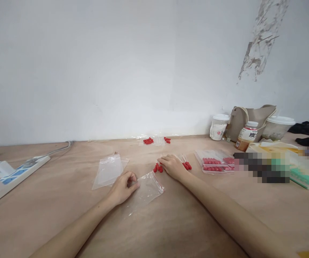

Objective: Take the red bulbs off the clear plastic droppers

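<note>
My left hand [124, 187] is closed, thumb and forefinger pinching the edge of a clear zip bag [149, 188] that lies flat on the table. The bag's red-lined mouth points up and to the right. Farther forward, my right hand [173, 166] rests palm down, its fingers curled over a small bunch of red-tipped sticks [158, 167]. Part of that bunch is hidden under the fingers. Just right of this hand lies another bunch of red-tipped sticks [187, 166], pale ends pointing away from me. Left of the pinched bag are flat, clear bags [108, 168], overlapping each other.
Filled bags of red pieces [213, 165] lie to the right. Along the wall, more red pieces [148, 141] sit on clear plastic. At right stand a lidded cup [219, 127], a bottle [247, 136] and a grey bag [237, 123]. A power strip [17, 177] lies left.
</note>
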A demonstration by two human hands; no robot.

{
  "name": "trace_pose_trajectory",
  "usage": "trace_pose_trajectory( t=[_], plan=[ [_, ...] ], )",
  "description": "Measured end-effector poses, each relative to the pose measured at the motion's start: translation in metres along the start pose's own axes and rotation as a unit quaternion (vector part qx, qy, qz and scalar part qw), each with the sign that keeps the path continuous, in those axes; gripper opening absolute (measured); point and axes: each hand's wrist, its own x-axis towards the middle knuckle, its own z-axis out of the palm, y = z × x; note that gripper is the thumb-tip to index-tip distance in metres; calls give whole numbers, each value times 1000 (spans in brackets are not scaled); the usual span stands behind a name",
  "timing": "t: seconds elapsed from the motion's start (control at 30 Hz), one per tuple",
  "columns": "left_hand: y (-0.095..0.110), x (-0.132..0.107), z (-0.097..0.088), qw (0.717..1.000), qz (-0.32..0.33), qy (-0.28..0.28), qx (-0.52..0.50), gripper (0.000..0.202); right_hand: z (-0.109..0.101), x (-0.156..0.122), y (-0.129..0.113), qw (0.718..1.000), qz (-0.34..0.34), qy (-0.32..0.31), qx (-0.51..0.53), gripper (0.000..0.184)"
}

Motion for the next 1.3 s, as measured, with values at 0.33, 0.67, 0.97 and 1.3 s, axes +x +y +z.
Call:
trace_pose_trajectory(
  t=[0.33, 0.67, 0.97, 1.3],
  plan=[
    [0, 1, -9, 999, -32, 12, -21, 13, -16, -9, -14, 994, -12, -70, -87, 27],
    [-76, 17, -65, 956, -216, 194, 45, 27, -50, -29, 17, 990, 128, 11, -60, 24],
    [-55, 4, -48, 945, -90, 112, 293, 43, -92, -110, 96, 974, 216, -48, -50, 37],
    [-52, 3, -45, 961, -76, -126, 234, 57, -87, -140, 125, 979, 172, -96, -58, 39]
  ],
)
